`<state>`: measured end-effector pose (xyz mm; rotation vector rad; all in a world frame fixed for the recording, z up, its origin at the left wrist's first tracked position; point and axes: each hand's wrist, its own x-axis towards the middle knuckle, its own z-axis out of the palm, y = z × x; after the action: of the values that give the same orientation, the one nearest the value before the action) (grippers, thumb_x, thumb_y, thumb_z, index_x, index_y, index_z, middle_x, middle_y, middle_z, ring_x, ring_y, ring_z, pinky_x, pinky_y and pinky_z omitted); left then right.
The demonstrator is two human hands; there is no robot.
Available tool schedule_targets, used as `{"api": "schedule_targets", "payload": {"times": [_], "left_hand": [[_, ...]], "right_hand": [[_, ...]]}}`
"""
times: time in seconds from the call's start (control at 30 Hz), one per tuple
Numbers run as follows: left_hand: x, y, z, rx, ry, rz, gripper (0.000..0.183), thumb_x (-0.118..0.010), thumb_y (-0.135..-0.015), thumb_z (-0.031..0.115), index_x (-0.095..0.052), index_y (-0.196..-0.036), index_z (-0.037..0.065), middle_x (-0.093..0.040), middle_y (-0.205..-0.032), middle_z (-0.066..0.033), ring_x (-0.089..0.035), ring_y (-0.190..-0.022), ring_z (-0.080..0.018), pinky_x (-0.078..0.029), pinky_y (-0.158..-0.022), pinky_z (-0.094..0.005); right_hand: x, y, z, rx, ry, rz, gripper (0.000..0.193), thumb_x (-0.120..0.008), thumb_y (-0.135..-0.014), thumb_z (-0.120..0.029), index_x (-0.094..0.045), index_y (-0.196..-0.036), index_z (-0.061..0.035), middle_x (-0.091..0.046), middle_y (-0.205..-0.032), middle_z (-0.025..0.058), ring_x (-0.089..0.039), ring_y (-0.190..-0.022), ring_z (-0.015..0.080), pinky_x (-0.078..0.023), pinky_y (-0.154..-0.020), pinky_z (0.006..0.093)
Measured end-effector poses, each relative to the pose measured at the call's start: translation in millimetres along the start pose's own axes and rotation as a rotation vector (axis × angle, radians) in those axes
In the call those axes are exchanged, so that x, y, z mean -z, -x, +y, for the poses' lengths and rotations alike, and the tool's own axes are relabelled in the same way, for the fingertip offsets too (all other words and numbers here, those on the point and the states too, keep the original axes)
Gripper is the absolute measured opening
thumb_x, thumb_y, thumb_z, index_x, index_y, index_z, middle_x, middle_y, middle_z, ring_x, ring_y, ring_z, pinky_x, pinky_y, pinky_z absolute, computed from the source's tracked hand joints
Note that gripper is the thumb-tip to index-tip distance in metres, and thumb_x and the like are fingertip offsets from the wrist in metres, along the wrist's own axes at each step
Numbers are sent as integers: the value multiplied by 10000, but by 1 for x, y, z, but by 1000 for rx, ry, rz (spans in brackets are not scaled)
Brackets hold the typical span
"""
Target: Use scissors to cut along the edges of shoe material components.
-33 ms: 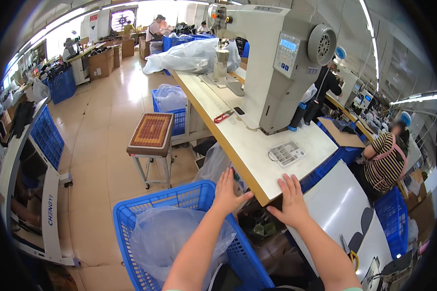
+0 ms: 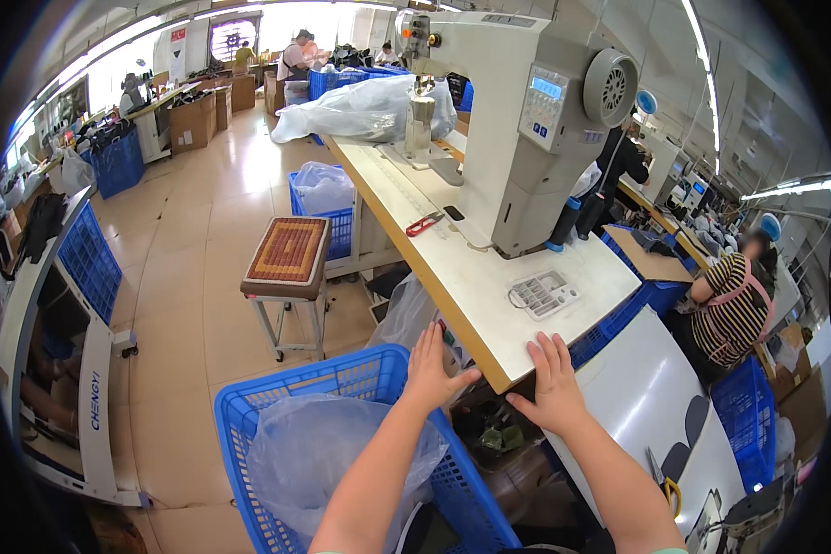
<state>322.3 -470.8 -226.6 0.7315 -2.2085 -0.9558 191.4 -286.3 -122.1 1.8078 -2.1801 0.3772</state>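
My left hand [image 2: 431, 372] is open, fingers stretched forward, beside the wooden edge of a white-topped sewing table [image 2: 471, 314]. It hovers near the rim of a blue plastic basket [image 2: 309, 369], which holds a clear plastic bag [image 2: 328, 452]. At the table's near corner is my right hand [image 2: 556, 388], also open with its thumb out; whether it touches the tabletop I cannot tell. Neither hand holds anything. On the table stands a tall grey sewing machine [image 2: 508, 129] with a lit control panel. Red thread snips [image 2: 425, 223] lie at its left, and a sectioned tray [image 2: 545, 294] is set into the top.
A stool with a woven brown seat [image 2: 288, 251] stands to the left of the table. Yellow-handled scissors [image 2: 663, 485] and dark oval pieces [image 2: 688, 443] rest on a white surface [image 2: 637, 379] at right. A person in a striped top [image 2: 725, 305] sits beyond it.
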Motion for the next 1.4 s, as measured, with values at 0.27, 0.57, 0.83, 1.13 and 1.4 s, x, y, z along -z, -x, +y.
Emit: {"api": "schedule_targets", "payload": {"times": [0.27,0.57,0.83,1.13,1.4], "left_hand": [[-14,1,-5,-33,77,42,1188,-735,-665,582,-132,-1443,-82,-181,-1498,-287,-203,-1393,-403,-204,-1131,-438],[-17,4,-6,-44,69,34,1220,-744,-659,581,-94,-1445,-88,-163,-1501,-291,-205,-1392,-408,-216,-1126,-437],[-16,4,-5,-63,63,42,1241,-743,-652,598,-80,-1446,-88,-155,-1502,-295,-202,-1393,-411,-212,-1127,-441],[-18,5,-7,-85,49,32,1225,-750,-663,572,-73,-1452,-76,-142,-1511,-284,-197,-1398,-399,-212,-1128,-438],[-18,6,-6,-58,56,25,1224,-765,-663,536,-53,-1461,-59,-140,-1512,-280,-206,-1395,-399,-219,-1125,-435]], "right_hand": [[5,-6,-1,6,14,-3,895,-791,-650,-288,-313,-1366,-45,-293,-1423,221,-256,-1313,473,-281,-1072,526],[4,-3,1,2,20,-1,889,-789,-659,-299,-315,-1368,-48,-303,-1421,219,-261,-1312,465,-274,-1071,533],[4,-5,2,7,3,2,882,-786,-664,-302,-320,-1366,-43,-299,-1420,231,-257,-1309,476,-270,-1077,532],[7,-5,1,-3,9,-13,867,-776,-683,-308,-315,-1366,-38,-296,-1421,229,-248,-1314,477,-272,-1081,525],[3,-3,3,7,12,-15,873,-771,-693,-319,-300,-1376,-46,-296,-1413,239,-247,-1314,479,-275,-1083,518]]}}
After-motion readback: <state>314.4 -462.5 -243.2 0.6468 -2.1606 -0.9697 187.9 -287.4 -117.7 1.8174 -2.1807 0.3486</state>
